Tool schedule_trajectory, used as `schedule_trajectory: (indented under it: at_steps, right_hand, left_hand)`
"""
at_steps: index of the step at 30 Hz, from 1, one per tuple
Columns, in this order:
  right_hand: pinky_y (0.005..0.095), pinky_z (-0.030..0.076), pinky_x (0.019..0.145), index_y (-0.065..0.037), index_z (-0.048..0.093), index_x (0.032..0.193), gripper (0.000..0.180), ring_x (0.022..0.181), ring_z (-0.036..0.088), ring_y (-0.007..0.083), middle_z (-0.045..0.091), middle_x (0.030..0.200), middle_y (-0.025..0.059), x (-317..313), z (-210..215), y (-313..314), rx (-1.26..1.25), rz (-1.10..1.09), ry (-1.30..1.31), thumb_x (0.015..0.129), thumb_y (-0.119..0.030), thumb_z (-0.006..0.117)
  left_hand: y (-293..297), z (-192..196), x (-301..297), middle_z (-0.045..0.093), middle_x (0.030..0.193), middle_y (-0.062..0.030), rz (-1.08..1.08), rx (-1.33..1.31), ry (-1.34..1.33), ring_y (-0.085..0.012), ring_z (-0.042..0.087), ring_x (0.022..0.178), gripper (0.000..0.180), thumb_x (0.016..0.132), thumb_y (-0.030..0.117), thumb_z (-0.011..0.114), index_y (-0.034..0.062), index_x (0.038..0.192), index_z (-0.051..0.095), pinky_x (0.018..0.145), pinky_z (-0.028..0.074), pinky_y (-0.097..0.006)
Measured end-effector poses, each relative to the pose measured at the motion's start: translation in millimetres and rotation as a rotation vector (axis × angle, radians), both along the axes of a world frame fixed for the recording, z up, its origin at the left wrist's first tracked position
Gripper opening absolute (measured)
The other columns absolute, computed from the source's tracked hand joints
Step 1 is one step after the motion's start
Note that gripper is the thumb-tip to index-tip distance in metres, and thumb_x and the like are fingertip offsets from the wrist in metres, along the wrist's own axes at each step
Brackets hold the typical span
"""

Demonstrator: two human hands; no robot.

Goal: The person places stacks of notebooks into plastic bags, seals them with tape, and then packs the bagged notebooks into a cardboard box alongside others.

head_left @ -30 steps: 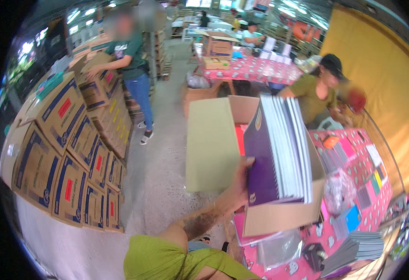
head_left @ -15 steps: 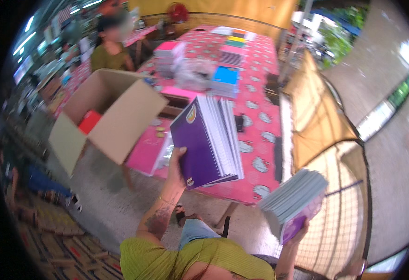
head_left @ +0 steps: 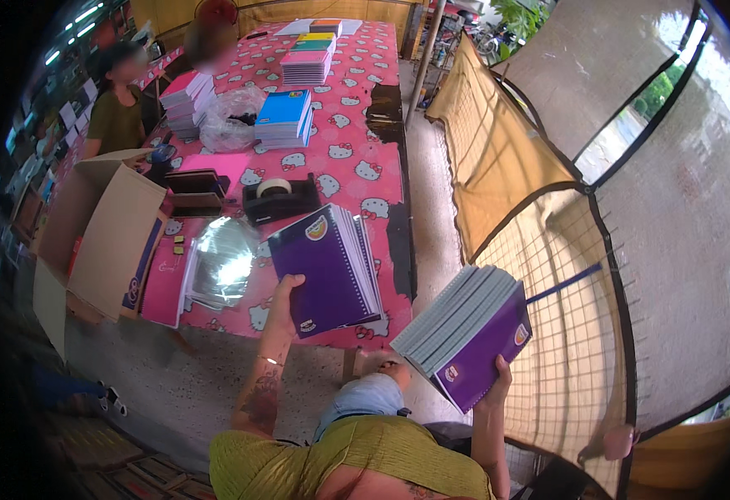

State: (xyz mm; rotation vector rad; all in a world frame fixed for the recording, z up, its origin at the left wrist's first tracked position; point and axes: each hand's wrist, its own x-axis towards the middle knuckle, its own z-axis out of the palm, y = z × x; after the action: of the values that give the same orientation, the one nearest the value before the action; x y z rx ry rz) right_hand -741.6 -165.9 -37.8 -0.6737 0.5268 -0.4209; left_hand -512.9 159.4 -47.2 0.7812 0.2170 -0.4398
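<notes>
My left hand (head_left: 285,302) grips a stack of purple spiral notebooks (head_left: 319,271), its thumb on the top cover and its fingers hidden underneath. That stack is over the near end of the table, its spiral edges fanned toward the right. In my right hand (head_left: 495,385) is a second, thicker stack of purple notebooks (head_left: 486,346), tilted, with pale page edges up and the thumb on the purple cover. This one is out past the table's near right corner. A black tape dispenser (head_left: 280,200) with a roll of tape stands just beyond the left stack.
The table (head_left: 365,179) has a pink patterned cloth. Clear plastic sleeves (head_left: 225,260), a pink notebook (head_left: 165,279) and an open cardboard box (head_left: 119,237) are at left. Farther back are blue notebooks (head_left: 283,117) and other stacks. A person (head_left: 117,100) is at far left; a mesh screen (head_left: 548,333) borders the right.
My view has swung to the right, so the table and box appear farther left. Both stacks stay in my hands; the right one has turned to show more of its purple cover.
</notes>
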Motion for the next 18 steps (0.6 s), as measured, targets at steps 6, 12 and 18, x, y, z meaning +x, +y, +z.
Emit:
schedule_trajectory:
  at_steps: [6,12,18]
  right_hand:
    - [0.0409,0.052,0.094,0.000,0.049,0.131,0.065,0.105,0.062,0.0302,0.061,0.118,0.0150,133.2,-16.5,-81.4,0.014,0.256,0.060,0.078,-0.028,0.072]
    - [0.0431,0.051,0.096,-0.001,0.046,0.134,0.064,0.110,0.060,0.0304,0.060,0.121,0.0163,301.9,-4.4,-123.0,0.012,0.590,0.107,0.081,-0.026,0.072]
    - [0.0432,0.050,0.097,-0.003,0.048,0.132,0.060,0.110,0.060,0.0287,0.060,0.121,0.0143,438.0,5.3,-116.2,0.030,0.791,0.053,0.084,-0.030,0.072]
  left_hand:
    - [-43.6,14.3,18.6,0.066,0.103,-0.0114,0.331,0.095,-0.002,-0.0209,0.068,0.087,0.042,0.083,0.024,0.061,-0.0030,0.115,0.057,0.079,0.057,-0.031]
    - [-49.9,15.4,63.0,0.066,0.105,-0.0129,0.382,0.053,-0.095,-0.0209,0.069,0.084,0.044,0.083,0.023,0.060,-0.0049,0.117,0.057,0.077,0.057,-0.031]
    - [-58.4,62.1,112.2,0.066,0.100,-0.0092,0.621,0.371,-0.099,-0.0195,0.067,0.082,0.046,0.079,0.028,0.066,-0.0001,0.114,0.058,0.074,0.057,-0.032]
